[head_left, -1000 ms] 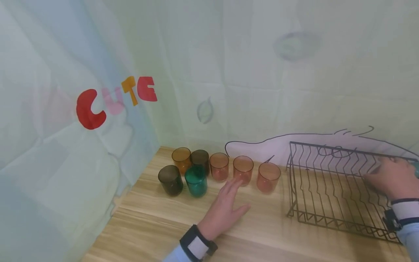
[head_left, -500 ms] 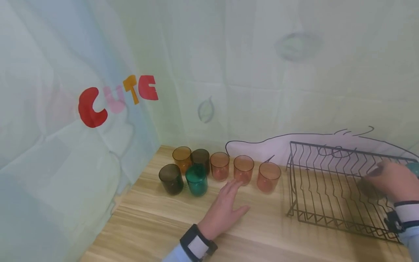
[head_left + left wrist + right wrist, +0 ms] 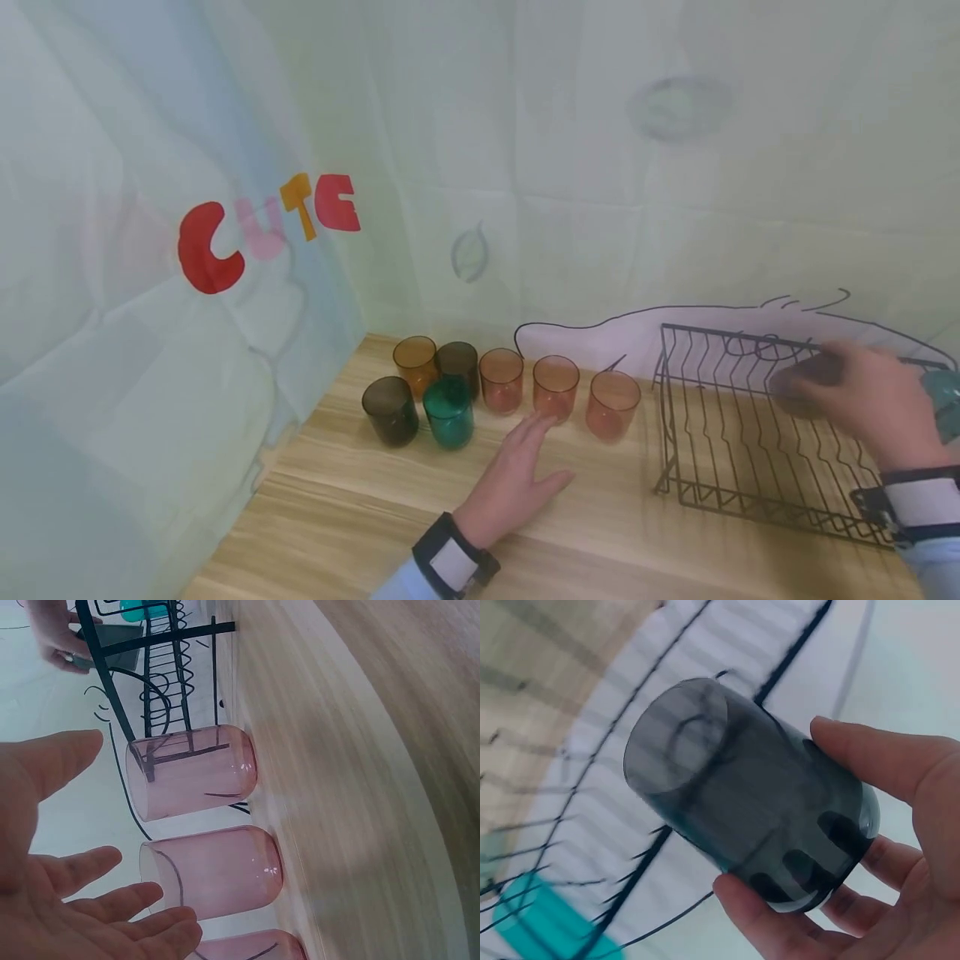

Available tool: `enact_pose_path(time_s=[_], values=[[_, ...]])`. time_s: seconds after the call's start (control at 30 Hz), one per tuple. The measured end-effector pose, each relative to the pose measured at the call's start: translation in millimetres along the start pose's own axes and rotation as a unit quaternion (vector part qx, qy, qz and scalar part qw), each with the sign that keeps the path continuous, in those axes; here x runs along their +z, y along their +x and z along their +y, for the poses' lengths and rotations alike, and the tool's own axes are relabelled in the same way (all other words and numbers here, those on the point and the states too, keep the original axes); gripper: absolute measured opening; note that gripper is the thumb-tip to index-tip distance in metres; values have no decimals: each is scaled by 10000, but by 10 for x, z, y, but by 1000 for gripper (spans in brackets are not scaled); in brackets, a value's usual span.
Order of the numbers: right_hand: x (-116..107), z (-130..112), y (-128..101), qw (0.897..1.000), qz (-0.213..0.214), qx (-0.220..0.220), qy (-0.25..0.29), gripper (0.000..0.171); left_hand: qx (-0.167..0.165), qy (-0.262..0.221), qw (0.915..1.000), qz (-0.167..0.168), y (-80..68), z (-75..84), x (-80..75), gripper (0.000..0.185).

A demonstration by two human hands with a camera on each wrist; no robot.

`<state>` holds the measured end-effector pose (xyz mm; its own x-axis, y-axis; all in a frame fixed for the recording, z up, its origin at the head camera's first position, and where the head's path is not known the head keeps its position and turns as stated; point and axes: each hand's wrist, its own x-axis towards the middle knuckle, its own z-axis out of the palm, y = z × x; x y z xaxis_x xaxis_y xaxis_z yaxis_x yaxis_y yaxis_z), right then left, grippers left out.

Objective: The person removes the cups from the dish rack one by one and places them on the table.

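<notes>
My right hand grips a dark grey, see-through glass cup above the wire dish rack. The right wrist view shows thumb and fingers curled round the cup near its base, the mouth pointing away from the palm. My left hand has its fingers spread above the table, fingertips close to the middle pink cup; whether they touch it I cannot tell. Beside that cup stand another pink cup on the right and a third pink cup on the left.
Farther left cluster an amber cup, a green cup, a dark cup and another dark cup. A teal cup lies at the rack's right end. A printed cloth hangs behind the wooden table.
My right hand has risen from within the rack and moved left, bringing the dark grey cup up with it. More of the teal cup shows behind it. My left hand stays put.
</notes>
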<state>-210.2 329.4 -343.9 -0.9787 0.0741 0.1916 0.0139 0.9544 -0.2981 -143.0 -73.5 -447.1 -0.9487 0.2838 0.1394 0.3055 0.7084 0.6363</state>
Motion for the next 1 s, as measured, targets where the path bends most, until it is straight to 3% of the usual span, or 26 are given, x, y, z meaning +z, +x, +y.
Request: enact_pose_path(time_s=[0.27,0.6,0.8,1.0], values=[[0,-499,-176,9968,220,-588,490,78,-236,-590,9980,-71,17,22,5,74],[34,-921,-334,9879,577,-982,1053,72,-623,-1494,9868,61,59,38,24,78],[159,-1131,-408,9774,834,-1315,1428,64,-722,-1566,9845,307,58,91,40,80],[306,-1335,-520,9625,1136,-1651,1827,57,-722,-1945,9778,292,57,144,39,72]])
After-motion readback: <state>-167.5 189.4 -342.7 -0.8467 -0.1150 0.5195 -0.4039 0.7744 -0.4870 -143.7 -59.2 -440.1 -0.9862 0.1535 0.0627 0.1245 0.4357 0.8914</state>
